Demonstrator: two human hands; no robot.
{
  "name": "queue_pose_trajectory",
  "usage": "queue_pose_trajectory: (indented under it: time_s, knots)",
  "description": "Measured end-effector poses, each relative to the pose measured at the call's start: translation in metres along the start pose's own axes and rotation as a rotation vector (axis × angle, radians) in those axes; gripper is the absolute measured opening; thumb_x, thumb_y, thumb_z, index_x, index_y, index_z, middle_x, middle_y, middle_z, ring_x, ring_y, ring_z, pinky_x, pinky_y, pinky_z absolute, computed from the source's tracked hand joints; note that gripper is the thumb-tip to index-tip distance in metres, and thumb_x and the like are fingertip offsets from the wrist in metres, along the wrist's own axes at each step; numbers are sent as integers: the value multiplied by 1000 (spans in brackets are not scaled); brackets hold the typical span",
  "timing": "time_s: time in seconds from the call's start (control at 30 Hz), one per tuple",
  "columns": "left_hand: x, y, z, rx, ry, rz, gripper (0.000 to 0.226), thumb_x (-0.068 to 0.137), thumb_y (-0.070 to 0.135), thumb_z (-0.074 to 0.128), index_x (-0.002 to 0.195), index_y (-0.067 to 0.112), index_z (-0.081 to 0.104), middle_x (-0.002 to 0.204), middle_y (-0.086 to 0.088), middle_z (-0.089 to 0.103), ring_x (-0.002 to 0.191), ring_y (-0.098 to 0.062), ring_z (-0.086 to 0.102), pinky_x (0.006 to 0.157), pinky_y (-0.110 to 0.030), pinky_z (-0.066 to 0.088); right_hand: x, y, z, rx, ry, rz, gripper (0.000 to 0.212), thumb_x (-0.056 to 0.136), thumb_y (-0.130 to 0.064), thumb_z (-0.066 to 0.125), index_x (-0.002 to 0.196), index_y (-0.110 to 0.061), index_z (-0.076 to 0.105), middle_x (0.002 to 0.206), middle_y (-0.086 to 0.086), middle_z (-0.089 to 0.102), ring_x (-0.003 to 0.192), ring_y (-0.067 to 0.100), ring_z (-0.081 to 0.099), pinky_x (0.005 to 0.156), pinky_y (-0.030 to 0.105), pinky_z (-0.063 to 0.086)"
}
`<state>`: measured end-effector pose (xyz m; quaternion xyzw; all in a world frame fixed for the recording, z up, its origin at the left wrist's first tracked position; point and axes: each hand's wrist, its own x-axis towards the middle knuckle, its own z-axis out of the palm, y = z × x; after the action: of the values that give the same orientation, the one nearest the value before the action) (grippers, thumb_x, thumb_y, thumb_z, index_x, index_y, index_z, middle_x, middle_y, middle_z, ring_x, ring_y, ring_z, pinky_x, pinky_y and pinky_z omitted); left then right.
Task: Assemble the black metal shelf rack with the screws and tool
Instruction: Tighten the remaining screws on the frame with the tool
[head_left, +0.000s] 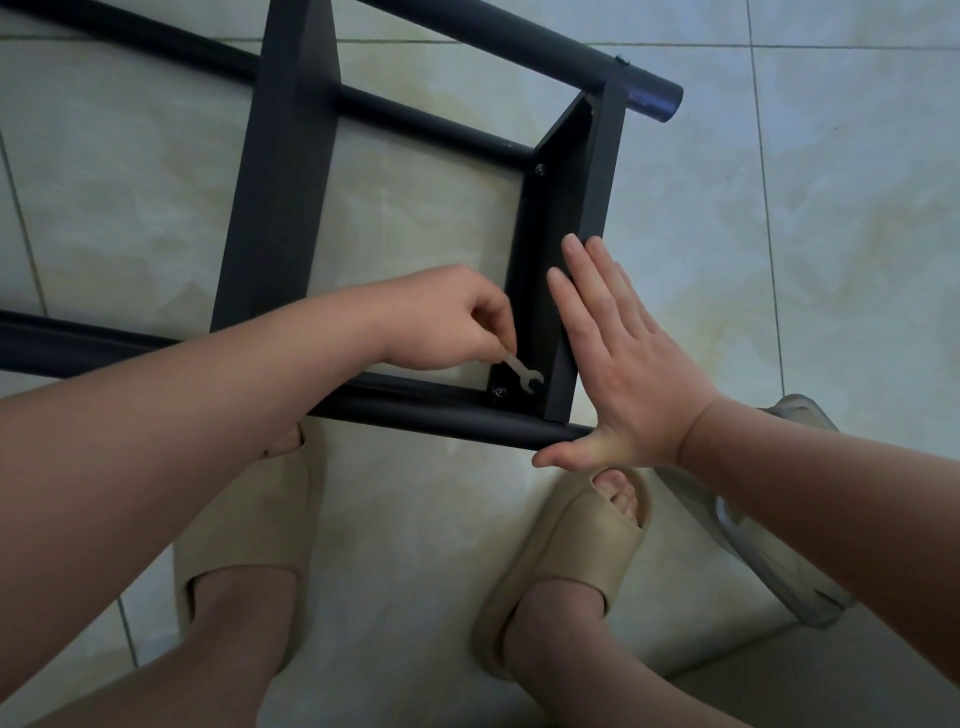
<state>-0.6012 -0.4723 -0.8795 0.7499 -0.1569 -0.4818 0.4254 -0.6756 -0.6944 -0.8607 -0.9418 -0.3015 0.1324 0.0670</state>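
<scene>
Getting close: rack (280, 208) lies on the floor (779, 208), far screw (540, 169) in. Left hand (447, 317) pinches the wrench (524, 376) beside the near screw (500, 391), which looks unfinished; right hand (623, 364) braces the rack, fingers (587, 280) straight.

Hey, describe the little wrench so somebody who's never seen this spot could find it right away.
Find the black shelf rack lying on the tiled floor and follow its nearest tube to the corner by the right hand. There the left hand pinches a small flat wrench, forked end beside a screw. It is the only pale, silvery piece against the black metal.
</scene>
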Motion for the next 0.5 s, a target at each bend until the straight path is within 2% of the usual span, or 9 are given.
queue_pose_trajectory:
  time_s: [0.07,0.13,0.23,0.3,0.37,0.5]
  knots:
    - [-1,2,6,-190,7,-33,20,88,13,70,77,30,71,68,21,66,71,4,58,65,-10,44,0,0,0,0,4,-2,134,76,-95,37,157,7,12,166,28,2,155,45,-1,125,60,13]
    - [-2,4,14,-406,-15,-102,18,89,11,67,79,25,71,76,11,68,80,-6,61,77,-24,51,0,0,0,3,3,-2,133,76,-95,37,157,7,11,166,28,3,155,45,-1,125,60,13]
    - [-1,7,23,-704,-64,-192,9,93,15,64,85,18,67,83,1,72,86,-13,69,77,-30,51,0,0,0,6,7,-4,133,76,-95,36,157,8,12,165,29,3,155,45,0,124,61,14]
    - [1,9,25,-827,-71,-242,8,95,17,64,87,16,62,77,0,73,82,-15,73,73,-30,51,0,0,0,9,8,-5,133,76,-95,37,157,8,13,165,28,3,155,45,0,124,61,15]
    - [3,9,27,-821,-38,-267,10,94,20,66,87,17,60,73,1,73,78,-15,74,72,-29,52,0,0,0,11,5,-2,133,76,-95,38,157,7,12,165,28,3,155,45,-1,124,60,14]
    - [4,8,29,-708,32,-276,8,91,26,72,91,21,65,76,1,74,76,-14,73,78,-32,55,0,0,-1,9,0,3,134,75,-95,38,157,7,12,166,27,2,155,44,-1,125,59,13]
